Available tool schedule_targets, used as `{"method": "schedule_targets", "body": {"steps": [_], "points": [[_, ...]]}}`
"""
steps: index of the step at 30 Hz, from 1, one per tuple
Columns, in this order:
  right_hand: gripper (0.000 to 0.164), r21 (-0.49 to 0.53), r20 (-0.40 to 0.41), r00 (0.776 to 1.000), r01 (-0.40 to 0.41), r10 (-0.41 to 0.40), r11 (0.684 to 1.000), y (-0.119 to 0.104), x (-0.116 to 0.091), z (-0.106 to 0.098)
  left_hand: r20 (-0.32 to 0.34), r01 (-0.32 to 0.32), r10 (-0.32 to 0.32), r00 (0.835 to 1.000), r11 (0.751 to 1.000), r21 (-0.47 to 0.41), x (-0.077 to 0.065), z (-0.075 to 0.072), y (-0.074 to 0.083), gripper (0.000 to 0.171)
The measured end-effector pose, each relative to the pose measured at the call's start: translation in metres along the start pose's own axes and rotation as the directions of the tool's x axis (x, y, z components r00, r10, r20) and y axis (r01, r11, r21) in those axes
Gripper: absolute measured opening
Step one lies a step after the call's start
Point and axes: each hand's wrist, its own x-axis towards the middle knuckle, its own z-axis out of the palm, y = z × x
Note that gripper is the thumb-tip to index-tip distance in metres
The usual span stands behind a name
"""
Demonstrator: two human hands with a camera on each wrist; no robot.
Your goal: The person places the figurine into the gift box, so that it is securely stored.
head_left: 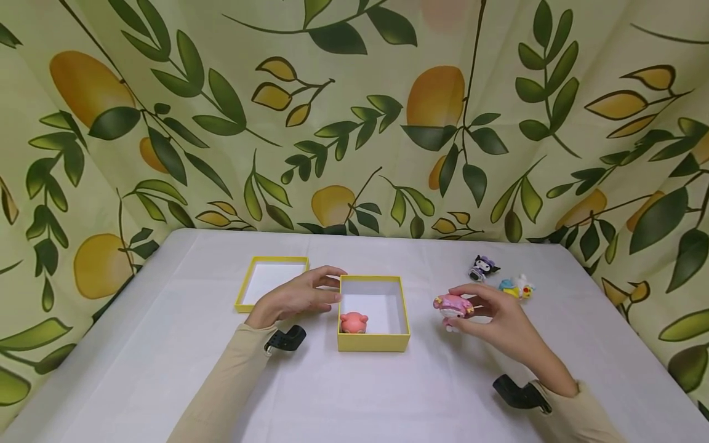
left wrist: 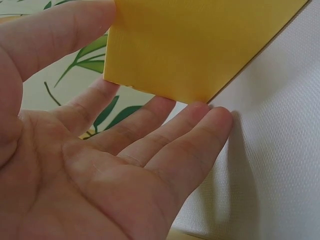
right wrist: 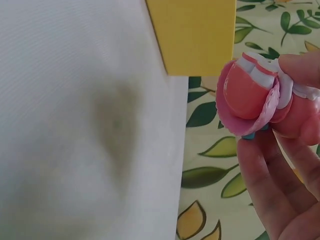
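A yellow-rimmed box with a white inside stands at the middle of the table. In its near left corner sits a coral-pink figurine. My left hand is at the box's left side. In the left wrist view, its fairly straight fingers and thumb touch the yellow box wall. To the right of the box, my right hand pinches a pink and white figurine between thumb and fingers, held above the table. The right wrist view shows its rounded pink skirt turned toward the camera.
A shallow yellow-rimmed lid lies behind my left hand. At the back right are a black and purple figurine and a yellow, white and blue one, partly behind my right hand. A fruit-patterned curtain hangs behind the white table.
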Motion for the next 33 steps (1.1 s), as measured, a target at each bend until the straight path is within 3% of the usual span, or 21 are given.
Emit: {"method": "schedule_targets", "body": {"steps": [21,33], "points": [[0.046,0.063,0.005,0.993,0.115,-0.116,0.991,-0.020,0.036,0.019,-0.005,0.037,-0.037,0.999,0.999,-0.005,0.003,0.001,0.001,0.050],[0.045,0.128,0.053,0.991,0.114,-0.122,0.985,-0.034,0.048,0.037,-0.007,0.040,-0.040,0.999,0.999,0.008,0.003,0.000,0.000,0.048]]}}
